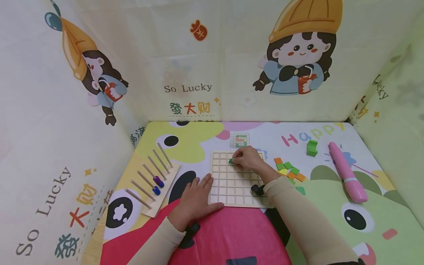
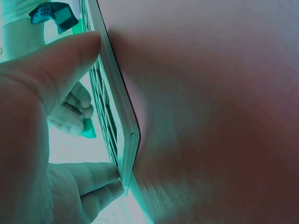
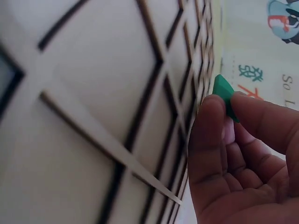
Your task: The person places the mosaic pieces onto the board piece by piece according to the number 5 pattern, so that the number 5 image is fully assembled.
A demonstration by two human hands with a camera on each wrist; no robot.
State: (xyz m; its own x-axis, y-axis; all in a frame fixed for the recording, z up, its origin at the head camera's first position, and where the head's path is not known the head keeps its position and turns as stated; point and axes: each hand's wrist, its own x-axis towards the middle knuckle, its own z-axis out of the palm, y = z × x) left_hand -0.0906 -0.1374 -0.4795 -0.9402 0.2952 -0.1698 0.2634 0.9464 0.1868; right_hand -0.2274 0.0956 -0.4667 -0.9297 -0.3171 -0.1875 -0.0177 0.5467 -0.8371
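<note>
A wooden grid board (image 1: 226,187) lies flat on the table in the head view, its square cells divided by raised ridges. My right hand (image 1: 247,158) is over the board's far part, pinching a small green square tile (image 3: 224,93) between thumb and fingertip. In the right wrist view the tile is tilted beside the ridges. My left hand (image 1: 194,201) rests at the board's near left corner with its fingers spread. Its thumb (image 2: 77,49) touches the near edge, and its fingertips touch the left side.
Loose orange, green and yellow tiles (image 1: 291,171) lie right of the board. A small pattern card (image 1: 240,140) sits beyond it. To the left stands a wooden peg rack (image 1: 162,191) with a few beads. A green block (image 1: 312,148) and pink hammer-like stick (image 1: 347,173) are farther right.
</note>
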